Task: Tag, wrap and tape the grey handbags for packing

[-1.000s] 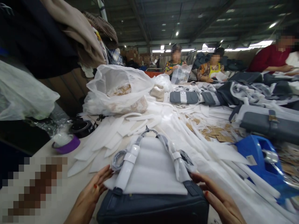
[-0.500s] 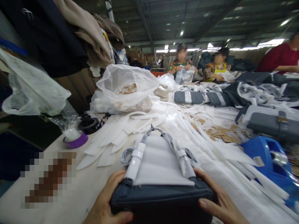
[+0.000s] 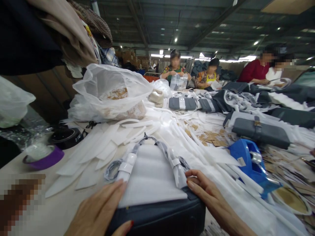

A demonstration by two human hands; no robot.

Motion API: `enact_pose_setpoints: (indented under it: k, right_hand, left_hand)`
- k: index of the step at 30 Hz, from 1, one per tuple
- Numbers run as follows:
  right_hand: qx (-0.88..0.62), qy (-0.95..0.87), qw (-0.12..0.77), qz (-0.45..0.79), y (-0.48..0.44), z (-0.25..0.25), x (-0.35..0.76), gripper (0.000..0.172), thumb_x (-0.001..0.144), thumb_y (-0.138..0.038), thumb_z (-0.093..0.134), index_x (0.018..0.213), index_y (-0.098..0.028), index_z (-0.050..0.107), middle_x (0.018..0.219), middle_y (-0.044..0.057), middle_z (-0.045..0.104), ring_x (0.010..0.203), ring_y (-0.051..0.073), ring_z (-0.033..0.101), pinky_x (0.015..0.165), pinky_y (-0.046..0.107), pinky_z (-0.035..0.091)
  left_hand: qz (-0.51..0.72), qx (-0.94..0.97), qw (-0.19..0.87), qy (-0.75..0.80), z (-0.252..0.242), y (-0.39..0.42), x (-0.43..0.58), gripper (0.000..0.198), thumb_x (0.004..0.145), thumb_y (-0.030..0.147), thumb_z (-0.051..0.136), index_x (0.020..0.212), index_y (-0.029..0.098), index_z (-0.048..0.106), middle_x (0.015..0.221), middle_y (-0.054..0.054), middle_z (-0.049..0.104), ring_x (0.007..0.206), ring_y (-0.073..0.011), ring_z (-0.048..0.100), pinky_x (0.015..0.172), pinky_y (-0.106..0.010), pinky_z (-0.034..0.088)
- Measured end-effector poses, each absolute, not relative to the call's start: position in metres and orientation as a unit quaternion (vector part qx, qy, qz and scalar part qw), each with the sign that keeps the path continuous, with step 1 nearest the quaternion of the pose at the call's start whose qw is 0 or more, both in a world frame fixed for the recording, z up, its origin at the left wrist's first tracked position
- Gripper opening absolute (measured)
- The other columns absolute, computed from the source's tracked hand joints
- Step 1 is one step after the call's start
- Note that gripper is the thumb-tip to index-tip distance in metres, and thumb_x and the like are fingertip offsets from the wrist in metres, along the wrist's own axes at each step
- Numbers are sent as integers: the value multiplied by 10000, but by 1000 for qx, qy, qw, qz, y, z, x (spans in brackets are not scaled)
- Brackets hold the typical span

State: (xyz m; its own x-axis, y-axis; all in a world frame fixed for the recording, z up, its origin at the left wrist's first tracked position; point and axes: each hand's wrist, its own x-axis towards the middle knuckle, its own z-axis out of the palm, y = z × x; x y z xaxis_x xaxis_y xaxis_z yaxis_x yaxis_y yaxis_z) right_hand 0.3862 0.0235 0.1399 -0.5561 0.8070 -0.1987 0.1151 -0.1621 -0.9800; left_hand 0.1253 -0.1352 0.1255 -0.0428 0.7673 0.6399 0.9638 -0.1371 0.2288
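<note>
A dark blue handbag (image 3: 159, 214) lies on the table right in front of me, its top covered by a white foam sheet (image 3: 150, 177) and its handles (image 3: 147, 141) wrapped in white foam strips. My left hand (image 3: 98, 209) grips the bag's left end, fingers over the top and thumb on its front face. My right hand (image 3: 206, 193) lies against the bag's right end, fingers curled by the wrapped handle base.
Foam strips (image 3: 103, 147) cover the table. A blue tape dispenser (image 3: 248, 160) sits at right, tape rolls (image 3: 44, 155) at left, a plastic bag (image 3: 110, 91) behind. Grey bags (image 3: 261, 131) and cardboard tags (image 3: 211, 137) lie farther back. Several people work at the far end.
My hands went from resting open beside the bag to gripping its ends. The view has shifted, so the bag now sits further left and the dispenser nearer the middle.
</note>
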Motion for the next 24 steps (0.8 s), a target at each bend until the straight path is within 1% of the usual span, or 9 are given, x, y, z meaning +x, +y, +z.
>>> enact_pose_setpoints:
  k: [1, 3, 5, 8, 12, 15, 19, 21, 24]
  right_hand:
    - [-383, -572, 256, 679, 24, 140, 384, 341, 802, -477, 606, 994, -206, 529, 778, -14, 629, 697, 133, 564, 627, 236, 403]
    - [-371, -522, 256, 724, 26, 138, 381, 423, 723, -452, 700, 1011, -205, 512, 767, -21, 637, 649, 117, 564, 587, 217, 395]
    - [-363, -480, 271, 751, 27, 134, 380, 493, 648, -402, 775, 1011, -201, 508, 763, -18, 651, 617, 108, 568, 564, 206, 394]
    - [-343, -444, 309, 768, 26, 128, 378, 508, 634, -345, 801, 1022, -200, 505, 768, -9, 670, 616, 107, 586, 562, 201, 408]
    - [-304, -418, 356, 779, 25, 121, 377, 524, 637, -297, 807, 1049, -212, 495, 790, -1, 686, 640, 114, 605, 584, 205, 431]
    - [-270, -425, 348, 791, 26, 120, 377, 501, 674, -285, 782, 1083, -223, 500, 820, 5, 689, 671, 119, 610, 610, 214, 437]
    - [-256, -451, 347, 782, 27, 117, 379, 451, 719, -276, 735, 1117, -229, 529, 883, 19, 688, 735, 127, 602, 654, 219, 429]
    - [-248, -463, 356, 773, 27, 116, 379, 449, 714, -291, 714, 1126, -230, 546, 915, 28, 684, 759, 143, 598, 670, 233, 430]
    - [-265, -498, 366, 740, 26, 115, 378, 420, 710, -314, 671, 1111, -233, 575, 933, 35, 671, 788, 169, 591, 711, 265, 437]
  left_hand:
    - [-295, -708, 135, -627, 137, -126, 134, 465, 782, 435, 577, 1227, 312, 525, 1098, -41, 653, 934, -247, 604, 815, -317, 423]
    - [-199, -748, 66, -630, 160, -106, 153, 248, 835, 343, 536, 1063, 290, 618, 916, -24, 689, 808, -213, 616, 720, -309, 416]
    - [-98, -759, -33, -642, 176, -88, 169, 154, 853, 230, 509, 914, 258, 648, 828, -13, 679, 758, -201, 608, 706, -316, 412]
    - [4, -762, -121, -636, 185, -67, 183, 223, 876, 149, 446, 789, 205, 644, 814, -33, 668, 742, -192, 612, 680, -301, 433]
    - [68, -751, -129, -644, 180, -47, 189, 326, 897, 128, 347, 781, 143, 651, 780, -93, 681, 695, -219, 645, 630, -306, 469]
    - [76, -753, -126, -642, 178, -34, 194, 343, 886, 124, 337, 790, 122, 666, 777, -126, 694, 716, -264, 666, 632, -343, 490]
    - [70, -721, -90, -683, 179, -21, 202, 351, 838, 73, 339, 808, 100, 688, 778, -171, 696, 752, -306, 674, 631, -374, 491]
    - [71, -722, -93, -682, 179, -18, 205, 331, 824, 80, 367, 789, 102, 695, 759, -172, 696, 735, -302, 676, 606, -353, 482]
    - [70, -773, -128, -618, 179, -19, 204, 258, 834, 133, 444, 765, 121, 692, 771, -130, 704, 712, -251, 671, 596, -295, 460]
